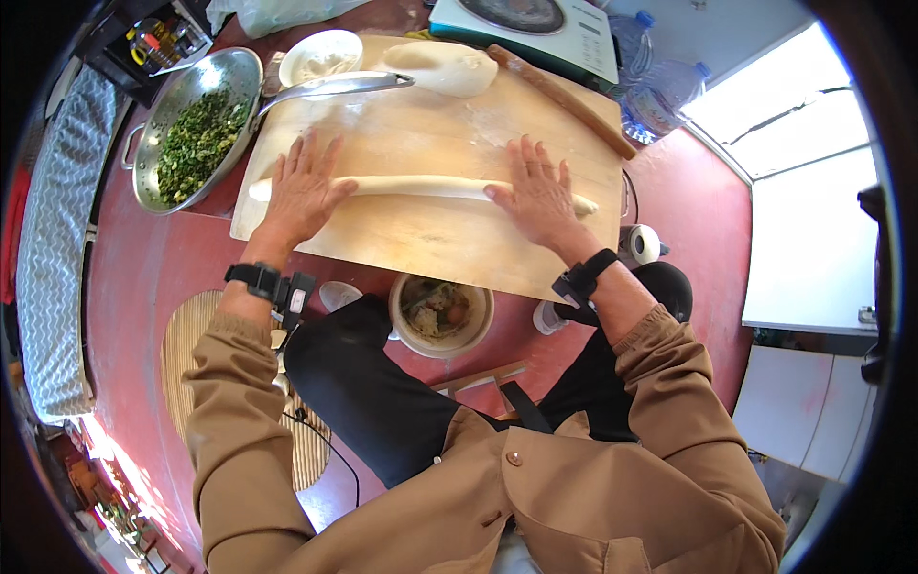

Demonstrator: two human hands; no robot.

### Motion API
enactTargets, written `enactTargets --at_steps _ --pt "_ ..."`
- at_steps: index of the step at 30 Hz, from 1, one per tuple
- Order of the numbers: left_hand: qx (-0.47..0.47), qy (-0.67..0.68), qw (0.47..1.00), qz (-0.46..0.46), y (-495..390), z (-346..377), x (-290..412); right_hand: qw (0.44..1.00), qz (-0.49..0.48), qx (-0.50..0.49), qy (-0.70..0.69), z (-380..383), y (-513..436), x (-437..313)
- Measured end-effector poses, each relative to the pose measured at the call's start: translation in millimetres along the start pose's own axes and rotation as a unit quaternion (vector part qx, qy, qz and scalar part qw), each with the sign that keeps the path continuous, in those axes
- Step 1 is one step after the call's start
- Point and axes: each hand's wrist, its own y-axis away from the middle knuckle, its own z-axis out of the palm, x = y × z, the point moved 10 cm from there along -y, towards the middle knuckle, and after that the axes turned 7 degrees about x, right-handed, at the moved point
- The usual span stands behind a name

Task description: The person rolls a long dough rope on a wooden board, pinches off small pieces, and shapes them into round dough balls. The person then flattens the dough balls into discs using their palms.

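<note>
A long rope of pale dough (423,186) lies from left to right across a wooden board (430,229). My left hand (305,186) rests flat on its left part, fingers spread, with the rope's end showing past the palm. Over the right part lies my right hand (534,186), palm down and fingers apart; the other end shows beyond it. A larger lump of dough (459,69) sits at the board's far edge. Beside it, a wooden rolling pin (559,99) lies slanted along the far right. Flour dusts the board in patches.
A steel pan (143,183) of chopped greens stands left, its handle reaching over the board. Near it is a white bowl of flour (323,59). Behind the board are an electric cooktop (581,43) and plastic bottles (656,93). A bucket of scraps (441,348) stands below the near edge.
</note>
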Motion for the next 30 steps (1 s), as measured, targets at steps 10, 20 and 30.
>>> enactTargets --at_steps 10,20,30 --pt "-0.079 0.027 0.996 0.043 92 -23 -4 0.996 -0.089 -0.020 -0.018 -34 107 -13" --pt "-0.008 0.120 0.981 0.151 -10 6 177 0.987 -0.084 0.022 -0.133 -23 20 -53" --pt "-0.006 0.018 0.993 0.118 -21 23 141 0.997 -0.037 0.051 -0.055 -13 8 -20"
